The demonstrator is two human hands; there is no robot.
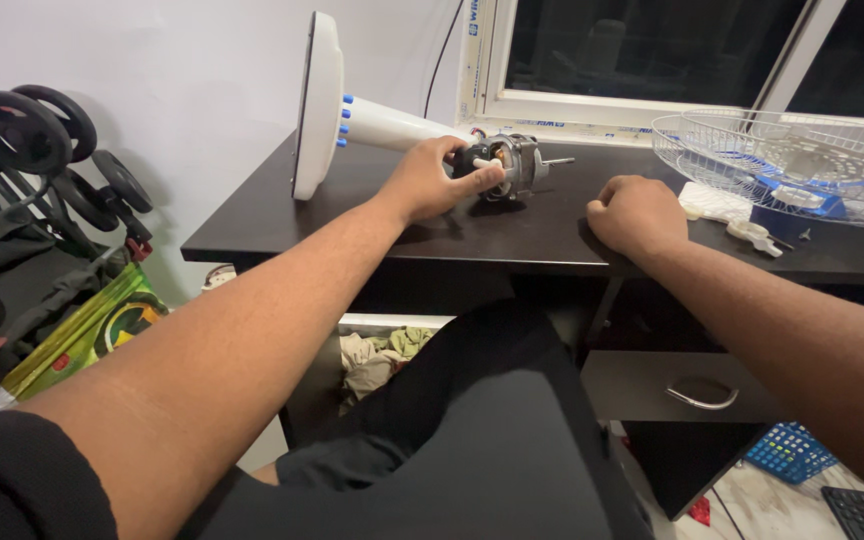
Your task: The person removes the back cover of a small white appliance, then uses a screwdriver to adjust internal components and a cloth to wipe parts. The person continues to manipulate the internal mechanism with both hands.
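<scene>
The left hand (pixel 432 180) pinches a small white part against the bare fan motor (pixel 510 162), which lies on its side at the far middle of the dark desk (pixel 372 225), still joined to the white stand and round base (pixel 317 105) tipped on edge at the far left. The right hand (pixel 637 212) rests closed in a fist near the desk's front edge, holding nothing visible. With only one hand steadying it, the motor could roll and the upended base swing; the small white screws and fittings (pixel 752 235) beside the wire fan guard (pixel 782 160) on the right could get knocked off.
</scene>
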